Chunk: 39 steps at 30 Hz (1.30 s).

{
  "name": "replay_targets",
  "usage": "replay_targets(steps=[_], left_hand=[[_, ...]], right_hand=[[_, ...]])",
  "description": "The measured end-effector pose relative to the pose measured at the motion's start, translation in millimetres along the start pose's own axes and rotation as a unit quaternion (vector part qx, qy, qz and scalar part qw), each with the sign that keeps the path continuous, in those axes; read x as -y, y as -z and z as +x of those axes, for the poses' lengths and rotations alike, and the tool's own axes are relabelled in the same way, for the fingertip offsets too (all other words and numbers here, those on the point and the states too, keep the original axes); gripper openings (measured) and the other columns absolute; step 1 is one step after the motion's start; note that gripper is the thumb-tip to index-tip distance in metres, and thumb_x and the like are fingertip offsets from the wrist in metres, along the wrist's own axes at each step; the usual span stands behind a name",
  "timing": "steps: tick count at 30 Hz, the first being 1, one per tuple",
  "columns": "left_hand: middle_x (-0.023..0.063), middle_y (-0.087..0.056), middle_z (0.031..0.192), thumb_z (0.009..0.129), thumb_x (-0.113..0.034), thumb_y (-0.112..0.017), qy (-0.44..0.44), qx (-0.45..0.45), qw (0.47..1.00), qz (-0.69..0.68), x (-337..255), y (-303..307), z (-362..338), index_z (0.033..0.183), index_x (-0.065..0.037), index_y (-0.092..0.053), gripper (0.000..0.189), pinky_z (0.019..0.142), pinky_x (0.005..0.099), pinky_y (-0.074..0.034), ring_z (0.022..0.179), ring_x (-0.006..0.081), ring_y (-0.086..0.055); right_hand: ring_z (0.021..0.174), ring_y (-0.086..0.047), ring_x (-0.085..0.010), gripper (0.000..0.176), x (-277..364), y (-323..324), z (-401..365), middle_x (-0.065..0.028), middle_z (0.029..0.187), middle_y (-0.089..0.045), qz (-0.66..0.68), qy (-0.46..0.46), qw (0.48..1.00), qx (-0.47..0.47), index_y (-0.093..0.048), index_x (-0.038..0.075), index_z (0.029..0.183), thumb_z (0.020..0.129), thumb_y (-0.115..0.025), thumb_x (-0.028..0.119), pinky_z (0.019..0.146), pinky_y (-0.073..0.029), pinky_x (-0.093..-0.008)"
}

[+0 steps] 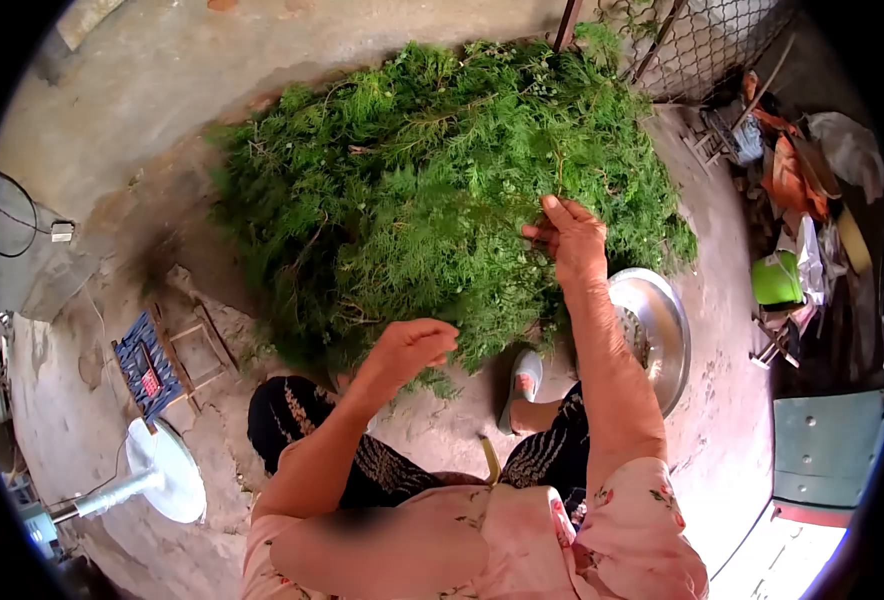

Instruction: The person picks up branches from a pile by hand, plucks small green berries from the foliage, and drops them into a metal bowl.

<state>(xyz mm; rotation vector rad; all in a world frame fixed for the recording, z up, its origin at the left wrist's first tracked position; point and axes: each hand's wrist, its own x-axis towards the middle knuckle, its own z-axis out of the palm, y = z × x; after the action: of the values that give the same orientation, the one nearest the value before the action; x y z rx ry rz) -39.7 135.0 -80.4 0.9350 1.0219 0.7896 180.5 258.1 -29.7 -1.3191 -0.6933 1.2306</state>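
Note:
A large heap of green feathery evergreen branches (412, 200) lies on the floor in front of me. Over its right part, my right hand (574, 238) is raised with thumb and fingers bent together. A thin leafy sprig (507, 212) appears to run left from these fingers, blurred against the heap. At the heap's near edge my left hand (409, 348) is closed, fingers curled in; whatever it may hold is hidden. Beside my right forearm stands a shiny metal basin (674, 330) with small pale bits in its bottom, partly covered by the arm.
To the left are a small folding stool (152, 368) with a patterned seat and a white fan (167, 470). A wall (162, 90) runs behind the heap, with wire mesh (717, 40) at back right. Bags and a green container (777, 280) crowd the right side.

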Motion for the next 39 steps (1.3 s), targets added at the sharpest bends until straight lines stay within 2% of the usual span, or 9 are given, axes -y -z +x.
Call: replay_targets(steps=[3, 7, 10, 13, 15, 19, 25, 31, 39], left_hand=[[0.005, -0.061, 0.082, 0.083, -0.012, -0.059, -0.029, 0.01, 0.997, -0.073, 3.1, -29.7, -12.0, 0.094, 0.002, -0.06, 0.018, 0.063, 0.0213, -0.043, 0.068, 0.0088, -0.053], [0.0084, -0.052, 0.067, 0.077, 0.0, -0.062, -0.415, -0.305, 0.826, 0.227, -27.1, -55.4, -25.3, 0.084, -0.002, -0.058, 0.008, 0.051, 0.0279, -0.04, 0.057, 0.0195, -0.049], [0.0087, -0.052, 0.067, 0.076, -0.007, -0.066, -0.411, -0.28, 0.83, 0.252, -33.4, -58.6, -23.1, 0.081, -0.002, -0.057, 0.011, 0.051, 0.0299, -0.041, 0.057, 0.0227, -0.051], [0.0051, -0.052, 0.068, 0.073, -0.011, -0.071, -0.375, -0.264, 0.818, 0.347, -29.1, -64.1, -26.6, 0.085, -0.001, -0.058, 0.02, 0.048, 0.0245, -0.038, 0.054, 0.0135, -0.046], [0.0097, -0.052, 0.064, 0.069, -0.022, -0.072, -0.306, -0.229, 0.823, 0.419, -22.7, -66.1, -30.2, 0.079, -0.003, -0.057, 0.026, 0.05, 0.032, -0.042, 0.055, 0.0253, -0.053], [0.0018, -0.056, 0.063, 0.076, -0.018, -0.069, -0.202, -0.165, 0.962, 0.083, -18.6, -76.5, -39.9, 0.082, -0.001, -0.058, 0.021, 0.05, 0.0275, -0.041, 0.052, 0.0122, -0.049], [0.0011, -0.058, 0.076, 0.081, -0.008, -0.059, -0.099, -0.09, 0.973, -0.187, -22.1, -76.0, -61.2, 0.091, 0.0, -0.061, 0.012, 0.057, 0.0206, -0.041, 0.061, 0.0084, -0.051], [0.0099, -0.062, 0.08, 0.083, -0.008, -0.055, -0.111, -0.08, 0.955, -0.263, -18.3, -57.5, -81.4, 0.095, 0.0, -0.061, 0.016, 0.052, 0.0225, -0.039, 0.06, 0.0117, -0.053], [0.0113, -0.062, 0.074, 0.082, -0.005, -0.057, -0.082, -0.019, 0.99, -0.112, -51.6, -106.5, -87.5, 0.099, 0.003, -0.058, 0.019, 0.045, 0.0219, -0.038, 0.051, 0.0122, -0.053]], right_hand=[[0.059, -0.063, -0.0206, 0.016, -4.4, -2.7, -36.2, -0.0053, 0.066, -0.057, 0.063, -0.015, 0.998, 0.008, -0.06, 0.0, 0.086, 0.083, -0.063, 0.016, 0.048, -0.052, -0.0287], [0.059, -0.063, -0.0189, 0.017, -15.1, -4.5, -80.0, -0.0031, 0.064, -0.056, 0.109, -0.02, 0.994, 0.005, -0.058, 0.003, 0.082, 0.083, -0.062, 0.02, 0.048, -0.047, -0.0253], [0.057, -0.062, -0.0172, 0.02, -17.3, -6.2, -110.5, -0.0034, 0.064, -0.056, 0.119, 0.006, 0.993, 0.011, -0.059, 0.002, 0.077, 0.083, -0.063, 0.021, 0.049, -0.045, -0.0236], [0.053, -0.058, -0.0149, 0.021, -20.3, -10.6, -132.9, -0.0036, 0.063, -0.055, 0.128, 0.031, 0.991, 0.015, -0.06, 0.0, 0.073, 0.082, -0.064, 0.019, 0.05, -0.047, -0.0244], [0.051, -0.054, -0.0133, 0.017, -24.8, -13.2, -144.5, -0.0035, 0.063, -0.054, 0.153, 0.096, 0.983, 0.026, -0.061, 0.0, 0.076, 0.081, -0.064, 0.015, 0.049, -0.049, -0.0256], [0.05, -0.052, -0.0117, 0.015, -21.8, -14.2, -159.8, -0.0027, 0.062, -0.052, 0.185, 0.105, 0.977, 0.019, -0.061, 0.0, 0.076, 0.082, -0.064, 0.013, 0.048, -0.048, -0.0249], [0.044, -0.048, -0.0106, 0.017, -22.1, -11.3, -168.2, -0.0009, 0.062, -0.051, 0.181, 0.039, 0.983, -0.013, -0.061, 0.001, 0.081, 0.085, -0.06, 0.018, 0.046, -0.042, -0.022], [0.046, -0.049, -0.0104, 0.023, -28.3, 7.1, -166.9, -0.0012, 0.063, -0.051, 0.188, 0.03, 0.981, 0.034, -0.062, -0.002, 0.091, 0.084, -0.061, 0.02, 0.046, -0.044, -0.0224], [0.052, -0.052, -0.0119, 0.011, -68.8, 37.9, -163.4, -0.0037, 0.066, -0.054, 0.16, 0.053, 0.986, 0.002, -0.062, -0.001, 0.083, 0.083, -0.061, 0.01, 0.047, -0.046, -0.0246]])
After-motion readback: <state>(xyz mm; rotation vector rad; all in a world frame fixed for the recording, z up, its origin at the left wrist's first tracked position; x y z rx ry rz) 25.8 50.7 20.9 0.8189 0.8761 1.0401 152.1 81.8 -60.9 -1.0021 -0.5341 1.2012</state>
